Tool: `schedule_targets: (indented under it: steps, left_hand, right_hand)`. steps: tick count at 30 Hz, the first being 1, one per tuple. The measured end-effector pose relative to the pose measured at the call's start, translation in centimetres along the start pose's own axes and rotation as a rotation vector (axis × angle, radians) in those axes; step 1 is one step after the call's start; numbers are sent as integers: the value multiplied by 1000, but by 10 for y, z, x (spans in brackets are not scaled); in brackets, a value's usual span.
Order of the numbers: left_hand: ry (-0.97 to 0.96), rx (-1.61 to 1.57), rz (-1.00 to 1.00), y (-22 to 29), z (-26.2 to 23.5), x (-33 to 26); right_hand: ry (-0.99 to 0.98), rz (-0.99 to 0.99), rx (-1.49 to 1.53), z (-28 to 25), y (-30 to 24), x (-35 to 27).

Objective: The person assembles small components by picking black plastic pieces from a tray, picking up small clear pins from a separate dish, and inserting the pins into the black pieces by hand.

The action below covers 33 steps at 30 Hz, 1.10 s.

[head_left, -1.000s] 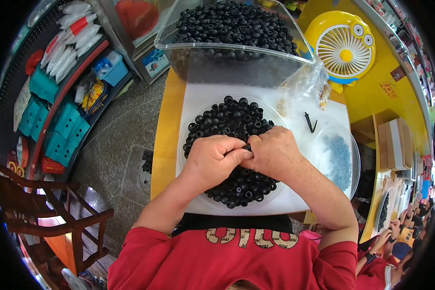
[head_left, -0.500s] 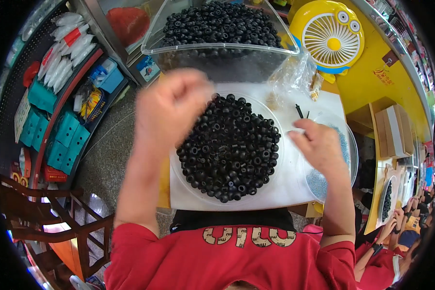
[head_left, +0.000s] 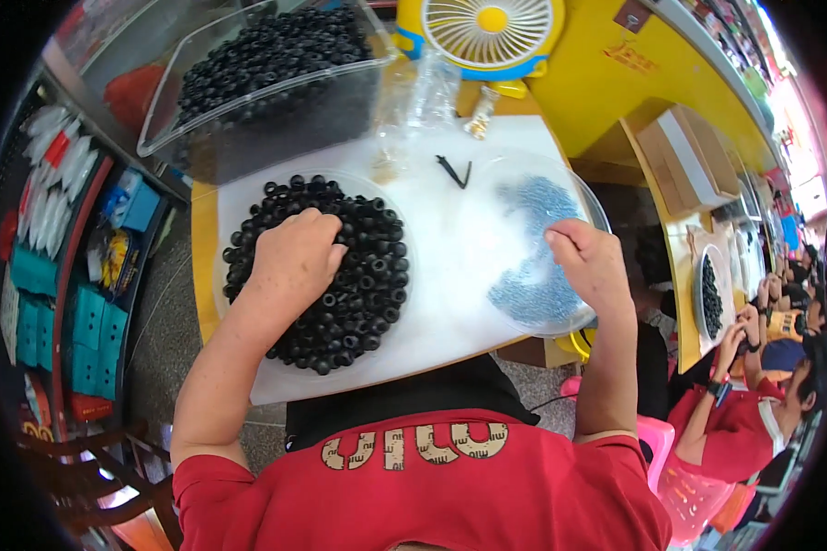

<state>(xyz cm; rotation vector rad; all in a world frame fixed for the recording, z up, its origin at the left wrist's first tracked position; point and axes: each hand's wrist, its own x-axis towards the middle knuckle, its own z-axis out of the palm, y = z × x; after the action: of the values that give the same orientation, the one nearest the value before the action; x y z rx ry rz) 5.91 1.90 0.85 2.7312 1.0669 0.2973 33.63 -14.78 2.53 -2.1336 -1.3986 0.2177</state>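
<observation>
Left hand [head_left: 296, 257] on ring pile [head_left: 322, 266], right hand [head_left: 590, 266] in bead dish [head_left: 533, 248], bin [head_left: 257, 83] behind, perhaps 1 fan [head_left: 487, 32].

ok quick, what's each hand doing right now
left hand: curled, knuckles up, resting in the pile of black rings; any hold cannot be told.
right hand: fingers bent into the dish of small blue parts; grip cannot be told.

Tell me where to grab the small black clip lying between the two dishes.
Pinch the black clip at its joined point, nearest the black rings, coming from above. It lies flat and alone on the white board, its two legs spreading apart, so the narrow joined end suits a fingertip grip.
</observation>
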Motion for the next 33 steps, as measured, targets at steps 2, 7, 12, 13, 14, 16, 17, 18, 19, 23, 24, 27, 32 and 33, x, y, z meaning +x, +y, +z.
schedule_targets:
  steps: [2, 7, 12, 13, 14, 16, 17, 18, 19, 23, 24, 27, 32, 33]
  left_hand:
    - [-5, -4, 24, 2, 4, 3]
    - [90, -417, -172, 0, -7, 4]
    - [178, -1208, -420, -18, -25, -14]
    - [235, -1298, -437, -21, -26, -18]
    - [232, -1299, -435, -26, -26, -21]
    - [219, -1609, -428, -37, -22, -26]
    - [209, -1700, -373, -41, -19, -23]
    - [211, -1705, -372, -41, -19, -22]
    - [217, -1741, -386, -39, -20, -19]
    - [254, -1774, -430, -38, -22, -19]
    - [256, -1778, -432, -40, -21, -19]
    - [290, -1794, -404, -44, -17, -21]
    - [174, -1931, -254, -50, -10, -29]
    - [167, -1923, -249, -53, -8, -32]
  right_hand:
    - [2, -3, -2, 0, 1, -4]
    - [-82, -42, -40, 5, 1, -9]
    - [-172, -149, -64, 25, 17, -11]
    - [-233, -165, -131, 30, 12, -11]
    - [-294, -179, -200, 34, 6, -12]
    - [-240, -146, -195, 42, -3, -4]
    - [-189, -120, -191, 44, -4, 2]
    - [-190, -122, -195, 42, -4, 5]
    - [-96, -97, -108, 36, -3, 7]
    - [-33, 22, -14, 14, 0, 7]
    - [-36, 22, -18, 15, 0, 6]
    - [-101, -54, -35, 21, 2, 2]
    - [-70, -93, -63, 39, 3, 8]
    - [-72, -96, -66, 40, 3, 11]
